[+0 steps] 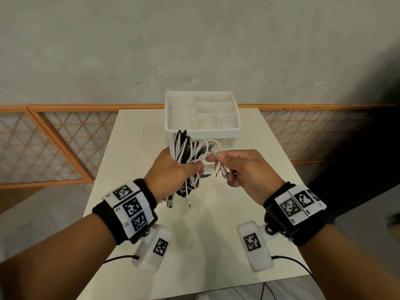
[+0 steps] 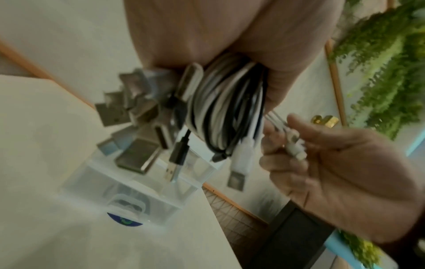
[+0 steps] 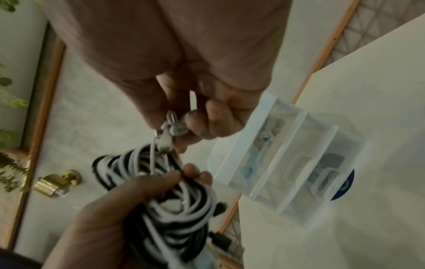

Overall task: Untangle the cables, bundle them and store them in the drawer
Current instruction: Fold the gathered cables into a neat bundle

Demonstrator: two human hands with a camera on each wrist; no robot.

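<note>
A coiled bundle of white and black cables [image 1: 185, 151] [image 2: 226, 111] [image 3: 170, 205] is held above the table in front of the organiser. My left hand [image 1: 173, 167] [image 3: 110, 214] grips the bundle around its middle, with USB plugs [image 2: 138, 116] hanging below the fist. My right hand [image 1: 236, 167] [image 2: 333, 163] [image 3: 184, 112] pinches several loose white cable ends [image 1: 220, 167] [image 3: 168, 134] just right of the bundle. The white drawer organiser [image 1: 202, 118] [image 3: 287, 160] stands at the table's far edge; its clear drawer front [image 2: 138, 200] looks closed.
The white table [image 1: 194, 234] stretches below my hands. The organiser's top tray [image 1: 216, 109] has several compartments. A wall with an orange-framed lattice panel [image 1: 54, 144] stands behind. A brass object [image 3: 57, 183] and green plants [image 2: 379, 63] show in the wrist views.
</note>
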